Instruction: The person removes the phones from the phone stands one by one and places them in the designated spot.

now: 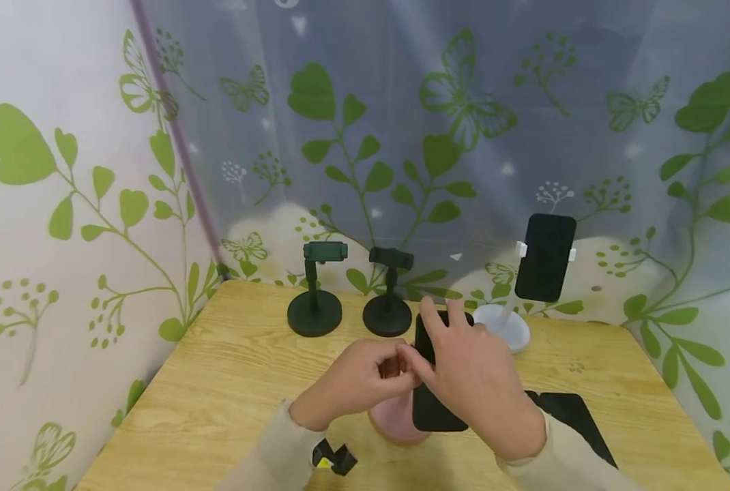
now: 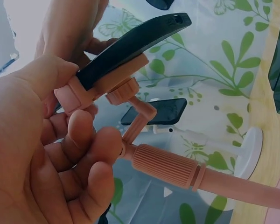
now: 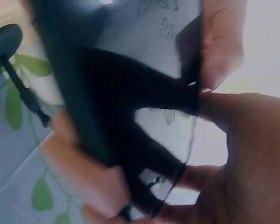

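A black smartphone (image 1: 441, 409) stands upright in the clamp of a pink phone stand (image 2: 165, 165). Its round pink base (image 1: 396, 419) rests on the table. At the phone's left edge my left hand (image 1: 365, 375) pinches the stand's clamp (image 2: 70, 98) between thumb and forefinger, while the other fingers curl below. My right hand (image 1: 475, 361) lies over the front of the phone, gripping it with fingers spread toward the upper end and the thumb near the left hand. Blur and the glossy screen (image 3: 116, 88) partly hide the finger contacts in the right wrist view.
Behind stand a green phone stand (image 1: 314, 314), a black phone stand (image 1: 387, 315) and a white stand (image 1: 501, 327) holding another phone (image 1: 546, 258). Flat black phones (image 1: 576, 416) lie right of my right hand. A small black object (image 1: 343, 460) with a yellow patch is near the left sleeve.
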The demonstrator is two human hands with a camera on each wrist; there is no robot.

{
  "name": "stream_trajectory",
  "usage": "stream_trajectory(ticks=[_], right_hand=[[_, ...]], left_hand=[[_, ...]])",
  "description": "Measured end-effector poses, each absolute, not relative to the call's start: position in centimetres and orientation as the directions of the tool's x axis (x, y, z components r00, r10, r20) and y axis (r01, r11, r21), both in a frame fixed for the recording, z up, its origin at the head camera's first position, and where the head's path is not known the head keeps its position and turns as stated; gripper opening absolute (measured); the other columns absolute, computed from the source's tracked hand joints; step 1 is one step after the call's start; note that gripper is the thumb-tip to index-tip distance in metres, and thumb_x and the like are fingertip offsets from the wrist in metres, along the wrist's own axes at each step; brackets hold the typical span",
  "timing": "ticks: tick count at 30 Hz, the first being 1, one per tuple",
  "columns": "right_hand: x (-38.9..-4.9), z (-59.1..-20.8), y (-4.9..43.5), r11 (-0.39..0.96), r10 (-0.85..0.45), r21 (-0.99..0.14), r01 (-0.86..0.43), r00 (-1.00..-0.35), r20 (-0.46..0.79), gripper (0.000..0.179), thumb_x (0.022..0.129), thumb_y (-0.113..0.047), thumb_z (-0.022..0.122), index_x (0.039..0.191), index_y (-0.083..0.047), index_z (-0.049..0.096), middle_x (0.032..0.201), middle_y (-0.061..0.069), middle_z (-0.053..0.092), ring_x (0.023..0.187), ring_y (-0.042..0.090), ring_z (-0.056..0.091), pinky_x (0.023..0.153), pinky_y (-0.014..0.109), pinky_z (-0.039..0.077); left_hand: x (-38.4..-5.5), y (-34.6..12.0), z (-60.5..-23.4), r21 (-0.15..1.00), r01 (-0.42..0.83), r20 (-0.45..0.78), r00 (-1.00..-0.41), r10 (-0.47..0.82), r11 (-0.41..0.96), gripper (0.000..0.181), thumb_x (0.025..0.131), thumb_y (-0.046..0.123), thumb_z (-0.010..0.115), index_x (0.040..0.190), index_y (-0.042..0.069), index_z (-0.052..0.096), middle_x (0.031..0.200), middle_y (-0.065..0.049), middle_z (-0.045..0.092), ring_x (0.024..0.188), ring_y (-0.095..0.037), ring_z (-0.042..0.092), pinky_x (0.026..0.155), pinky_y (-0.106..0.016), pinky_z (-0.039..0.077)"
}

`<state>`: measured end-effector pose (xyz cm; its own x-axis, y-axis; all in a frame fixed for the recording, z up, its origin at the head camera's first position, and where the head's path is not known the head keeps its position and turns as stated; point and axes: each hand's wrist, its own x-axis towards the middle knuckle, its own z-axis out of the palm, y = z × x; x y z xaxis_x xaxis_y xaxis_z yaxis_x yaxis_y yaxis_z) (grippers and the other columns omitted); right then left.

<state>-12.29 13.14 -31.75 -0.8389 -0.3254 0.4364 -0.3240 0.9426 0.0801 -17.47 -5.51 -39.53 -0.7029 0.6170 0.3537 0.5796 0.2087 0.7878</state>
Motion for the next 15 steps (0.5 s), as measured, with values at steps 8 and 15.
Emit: stream_trajectory(ticks=[8,15], right_hand=[[-13.2,-32.6,14.1,0.928,-0.331,0.028,-0.372,-0.786,0.522,0.049,0.095,-0.043,0.071,0.128,-0.007,0.060,0.098,0.020,0.055,0.045,0.017,0.032,0.039,0.026,0.029],[-13.6,-33.4,14.6,0.927,-0.305,-0.015,-0.374,-0.778,0.550,0.048,0.091,-0.043,0.069,0.123,-0.007,0.062,0.096,0.017,0.051,0.047,0.016,0.033,0.039,0.026,0.029]], left_hand=[[-17.3,-5.0,-39.5,0.787,0.582,0.371,-0.709,0.600,0.202,0.015,0.102,0.033,0.066,0.088,0.026,0.063,0.073,0.010,0.059,0.062,-0.006,0.054,0.060,-0.023,0.047],[-17.1,-4.8,-39.7,0.799,0.569,0.364,-0.715,0.596,0.195,0.019,0.101,0.032,0.066,0.084,0.025,0.061,0.070,0.009,0.057,0.059,-0.007,0.051,0.058,-0.022,0.044]])
